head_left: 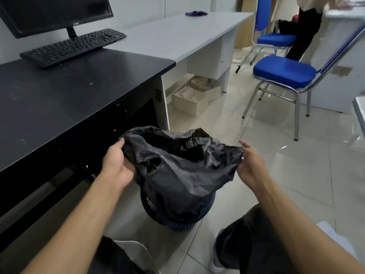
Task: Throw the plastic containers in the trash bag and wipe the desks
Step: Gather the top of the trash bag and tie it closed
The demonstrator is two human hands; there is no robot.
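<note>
Knee (254, 242): dark-trousered, just below and right of the trash bag; the person is judged to be crouching.
Trash bag (177, 165): black, crumpled, mouth upward, draped over a dark bin (177, 220) on the floor.
Left hand (116, 161): at the bag's left rim, fingers curled into the plastic.
Right hand (248, 163): at the bag's right rim, pinching a fold.
Reason for hold: both hands pull apart, probably to spread the mouth or seat the bag on the bin.
Plastic containers: none discernible; the bag's inside is too dark to tell.
Black worktop (59, 99): left of the bag, speckled with crumbs and unwiped; keyboard (73, 46) at its far side.
Grey worktop (177, 36): beyond the bag; purple cloth (195, 13) at its far end, possibly for wiping.
Edges: the black worktop's drawer front stands just left of the bag, crowding the left hand.
Open room: tiled floor (296, 175) right of the bag, as far as a blue chair (284, 72).
</note>
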